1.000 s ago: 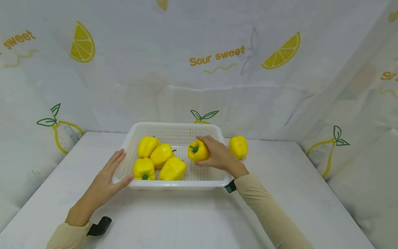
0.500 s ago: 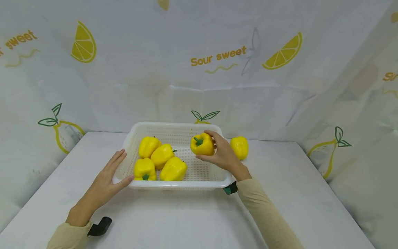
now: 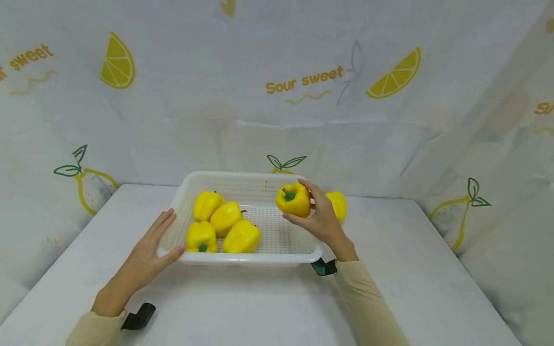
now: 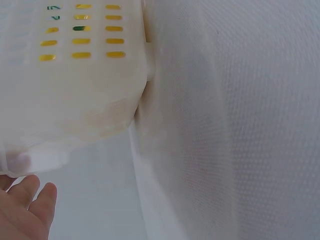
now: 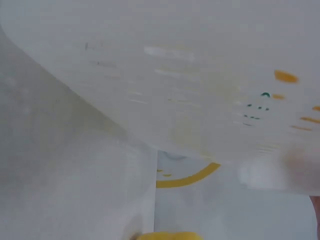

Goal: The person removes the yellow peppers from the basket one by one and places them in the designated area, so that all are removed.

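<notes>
Over the right part of a white perforated plastic basket (image 3: 251, 258), my right hand (image 3: 325, 222) holds a yellow bell pepper (image 3: 293, 202) between thumb and fingers, its green stem toward the left. The pepper is raised above the basket floor. My left hand (image 3: 144, 255) rests against the basket's left side, fingers extended and thumb at the front rim. Several yellow bell peppers (image 3: 226, 218) lie together in the basket's left half. In the left wrist view, fingertips (image 4: 44, 202) are by the basket wall (image 4: 70, 95). The right wrist view shows mostly basket wall (image 5: 125, 75); the held pepper is hidden there.
Another yellow bell pepper (image 3: 339, 206) stands on the white table (image 3: 242, 307) just right of the basket, partly behind my right hand. A white curtain (image 3: 195, 96) with lemon prints closes off the back and sides.
My right hand has lifted the bell pepper off the basket floor and carried it right, toward the basket's right side. The left hand and the other peppers have stayed put.
</notes>
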`<state>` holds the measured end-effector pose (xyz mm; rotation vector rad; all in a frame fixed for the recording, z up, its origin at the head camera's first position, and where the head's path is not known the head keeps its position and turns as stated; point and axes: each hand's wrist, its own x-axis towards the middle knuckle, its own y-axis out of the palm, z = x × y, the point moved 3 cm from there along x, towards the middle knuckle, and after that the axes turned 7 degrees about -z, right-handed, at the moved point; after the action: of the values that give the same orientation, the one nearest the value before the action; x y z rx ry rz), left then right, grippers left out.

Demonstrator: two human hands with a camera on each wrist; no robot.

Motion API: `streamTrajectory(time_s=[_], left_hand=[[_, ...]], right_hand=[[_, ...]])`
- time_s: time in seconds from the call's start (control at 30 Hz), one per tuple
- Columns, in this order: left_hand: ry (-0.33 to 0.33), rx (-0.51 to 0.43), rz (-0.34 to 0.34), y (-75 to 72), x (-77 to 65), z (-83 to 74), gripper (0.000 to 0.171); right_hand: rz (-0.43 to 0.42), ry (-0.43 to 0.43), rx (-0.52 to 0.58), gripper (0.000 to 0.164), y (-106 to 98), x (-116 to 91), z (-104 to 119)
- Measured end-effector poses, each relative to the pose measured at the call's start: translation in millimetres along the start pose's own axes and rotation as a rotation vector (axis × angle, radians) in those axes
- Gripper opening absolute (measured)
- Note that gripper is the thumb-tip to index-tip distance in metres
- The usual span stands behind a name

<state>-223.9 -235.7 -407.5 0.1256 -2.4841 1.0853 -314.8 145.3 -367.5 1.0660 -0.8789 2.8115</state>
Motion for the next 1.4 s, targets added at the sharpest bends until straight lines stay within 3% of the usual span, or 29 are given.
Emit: streamTrajectory(time_s=[0.27, 0.53, 0.77, 1.4], left_hand=[[0.0, 0.003, -0.002, 1.3, -0.1, 1.3, 0.081], [-0.004, 0.008, -0.006, -0.9, 0.2, -0.3, 0.081], [-0.007, 0.012, -0.001, -0.5, 0.5, -0.1, 0.081], [-0.018, 0.02, 0.008, -1.3, 0.5, -0.1, 0.081]], right_hand=[[-0.059, 0.043, 0.018, 0.087, -9, -12, -8], [-0.062, 0.035, 0.009, 0.087, -14, -11, -6], [-0.125, 0.034, -0.012, 0.086, -28, -13, -10], [-0.2, 0.119, -0.049, 0.077, -55, -15, -30]])
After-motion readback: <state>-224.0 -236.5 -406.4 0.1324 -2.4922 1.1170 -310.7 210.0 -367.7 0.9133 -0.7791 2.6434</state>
